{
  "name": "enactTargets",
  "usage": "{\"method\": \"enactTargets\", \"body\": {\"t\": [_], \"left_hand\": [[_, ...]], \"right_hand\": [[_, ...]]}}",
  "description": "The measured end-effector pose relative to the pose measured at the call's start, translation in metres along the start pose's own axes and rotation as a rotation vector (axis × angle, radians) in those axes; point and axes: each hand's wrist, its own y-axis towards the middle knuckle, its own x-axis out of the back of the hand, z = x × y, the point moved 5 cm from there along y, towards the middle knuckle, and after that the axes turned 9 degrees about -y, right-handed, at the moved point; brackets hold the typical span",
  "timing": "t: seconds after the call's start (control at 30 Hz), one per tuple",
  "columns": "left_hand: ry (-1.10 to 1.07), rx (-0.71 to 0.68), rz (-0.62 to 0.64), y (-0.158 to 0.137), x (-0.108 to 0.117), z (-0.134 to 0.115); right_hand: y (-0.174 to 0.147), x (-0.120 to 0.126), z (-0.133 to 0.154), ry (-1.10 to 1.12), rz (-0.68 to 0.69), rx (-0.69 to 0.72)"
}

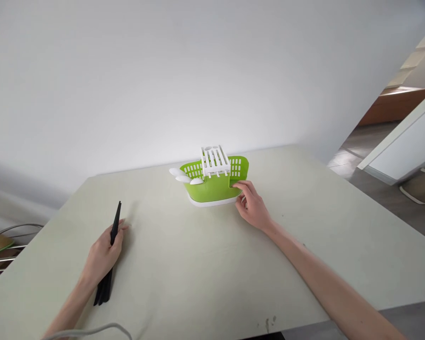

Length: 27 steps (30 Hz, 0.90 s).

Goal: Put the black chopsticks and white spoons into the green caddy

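A bunch of black chopsticks [115,224] is gripped in my left hand [104,252], low over the left part of the table. At the table's far side stands a green utensil caddy [212,190] with a white base and a white slotted rack [215,160] on top. Several white spoons [183,179] lean out of its left end, bowls up. My right hand [251,205] pinches the caddy's front rim at the right end, fingers over the edge. The fingertips inside the caddy are partly hidden.
The pale table [184,274] meets a white wall [156,85] behind the caddy. A grey cable [92,331] curves across the near left. Beyond the table's left edge is a wire rack [3,259]; floor and a white panel [407,137] lie to the right.
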Motion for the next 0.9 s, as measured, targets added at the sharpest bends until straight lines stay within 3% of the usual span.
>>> {"method": "enactTargets", "body": {"t": [0.2,0.53,0.9], "left_hand": [[0.081,-0.087,0.091,-0.007,-0.006,0.017],[0.226,0.052,0.06,-0.021,-0.016,0.022],[0.288,0.021,0.108,-0.018,-0.018,0.035]], "right_hand": [[-0.001,0.001,0.0,0.013,0.003,-0.012],[-0.004,0.001,-0.002,0.011,0.003,-0.009],[-0.003,0.001,-0.001,0.019,0.008,-0.006]]}}
